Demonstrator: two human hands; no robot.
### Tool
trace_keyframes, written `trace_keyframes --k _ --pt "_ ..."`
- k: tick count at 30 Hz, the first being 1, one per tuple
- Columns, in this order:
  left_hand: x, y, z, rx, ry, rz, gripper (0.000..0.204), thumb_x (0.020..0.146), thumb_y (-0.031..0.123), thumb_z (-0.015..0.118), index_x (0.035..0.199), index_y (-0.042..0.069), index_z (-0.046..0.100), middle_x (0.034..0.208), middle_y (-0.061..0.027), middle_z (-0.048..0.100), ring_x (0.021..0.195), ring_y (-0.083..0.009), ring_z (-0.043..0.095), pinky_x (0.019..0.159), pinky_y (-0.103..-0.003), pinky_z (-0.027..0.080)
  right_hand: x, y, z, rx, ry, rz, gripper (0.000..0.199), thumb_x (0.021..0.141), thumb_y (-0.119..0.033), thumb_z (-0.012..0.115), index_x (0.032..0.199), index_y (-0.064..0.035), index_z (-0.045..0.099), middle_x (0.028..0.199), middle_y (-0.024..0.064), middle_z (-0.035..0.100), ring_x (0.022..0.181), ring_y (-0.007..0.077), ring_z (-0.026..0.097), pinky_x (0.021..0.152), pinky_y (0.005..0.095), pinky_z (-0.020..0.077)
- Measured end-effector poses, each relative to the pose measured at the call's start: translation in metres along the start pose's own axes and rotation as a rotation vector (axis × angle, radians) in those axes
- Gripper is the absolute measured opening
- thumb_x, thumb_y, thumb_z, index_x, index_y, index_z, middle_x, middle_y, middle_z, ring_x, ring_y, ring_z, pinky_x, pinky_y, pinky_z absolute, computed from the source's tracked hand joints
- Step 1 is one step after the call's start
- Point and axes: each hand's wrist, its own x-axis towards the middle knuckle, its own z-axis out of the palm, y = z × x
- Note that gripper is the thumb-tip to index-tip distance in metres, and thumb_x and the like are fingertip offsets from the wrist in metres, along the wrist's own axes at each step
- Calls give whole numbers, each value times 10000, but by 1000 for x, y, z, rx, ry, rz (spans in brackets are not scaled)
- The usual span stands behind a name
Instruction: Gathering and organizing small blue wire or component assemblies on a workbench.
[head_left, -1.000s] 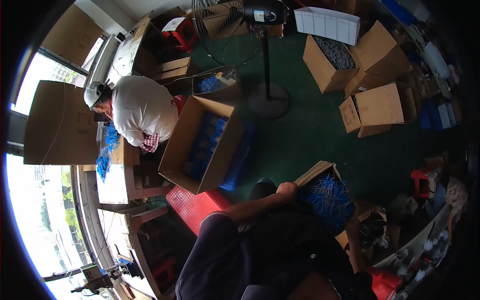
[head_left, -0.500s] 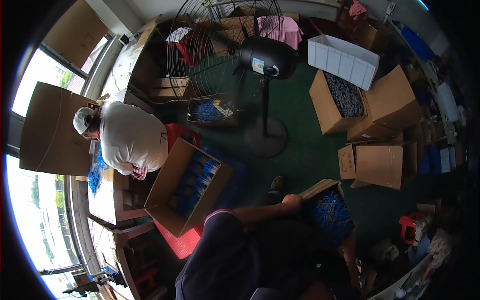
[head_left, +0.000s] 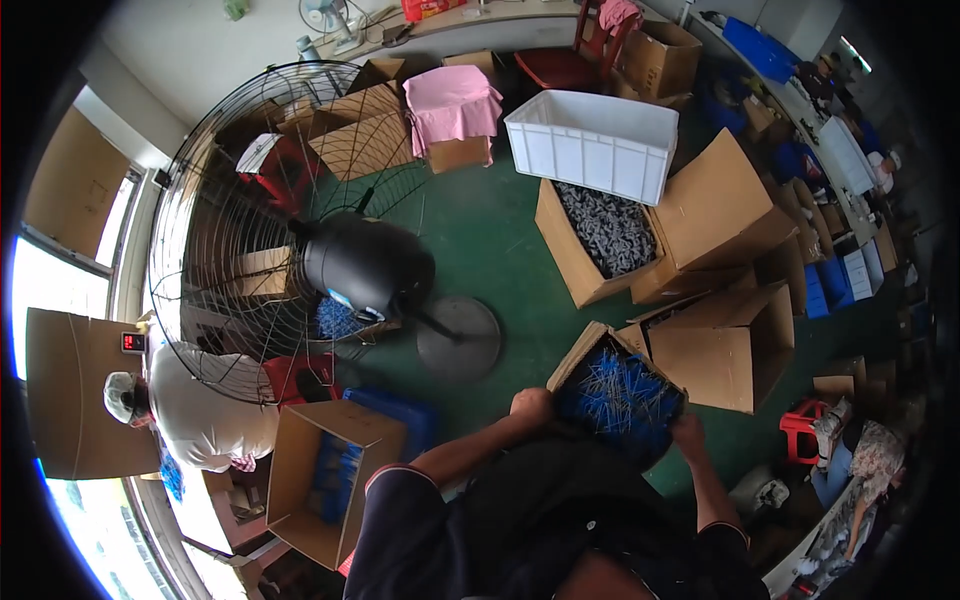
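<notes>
In front of my body I hold a cardboard box filled with a loose tangle of thin blue pieces with pale ends. My left hand is closed on the box's left edge. At the opposite side my right hand grips the right edge, its fingers partly hidden. The box's underside is out of sight. Just beyond it stands an open carton with raised flaps.
A large black fan stands ahead to the left. Beyond the box are a carton of grey parts and a white crate. A person in white sits at left, beside an open carton with blue bundles.
My view has shifted, so the fan and cartons appear further left. The box stays held in front of me, and my right hand on its edge now shows more plainly.
</notes>
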Motion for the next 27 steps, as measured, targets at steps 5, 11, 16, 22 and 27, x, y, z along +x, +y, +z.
trace_keyframes --k 5,11,16,22,27 --pt "68 15 -27 21 165 -115 209 832 185 569 884 79 742 968 -198 715 930 -365 702 823 -464 556 171 -10 -77 64 -210 386 241 793 -209 631 800 23 696 807 246 672 761 439 664 678 493 514" --pt "129 29 -60 -103 239 -299 218 833 183 558 890 88 746 964 -189 717 954 -364 695 863 -477 538 307 -2 -98 70 -273 226 241 770 -208 626 804 18 701 813 265 665 825 443 671 738 502 521" --pt "173 -5 -70 -256 434 -304 217 850 206 564 860 57 722 933 -200 716 872 -373 710 771 -490 566 418 -16 -81 -6 -361 195 249 745 -222 631 835 -4 711 866 271 670 873 452 662 777 504 525" --pt "211 -22 -143 -340 460 -413 212 830 191 568 923 104 737 959 -183 714 918 -375 693 820 -489 545 547 -23 -66 51 -340 -1 235 742 -195 607 784 20 694 790 277 663 773 439 677 719 503 533" --pt "235 -41 -208 -400 570 -486 235 814 181 565 937 116 754 961 -179 714 935 -368 690 840 -482 540 638 -102 -108 13 -433 1 231 731 -177 612 727 44 676 763 275 654 754 449 668 714 510 526"
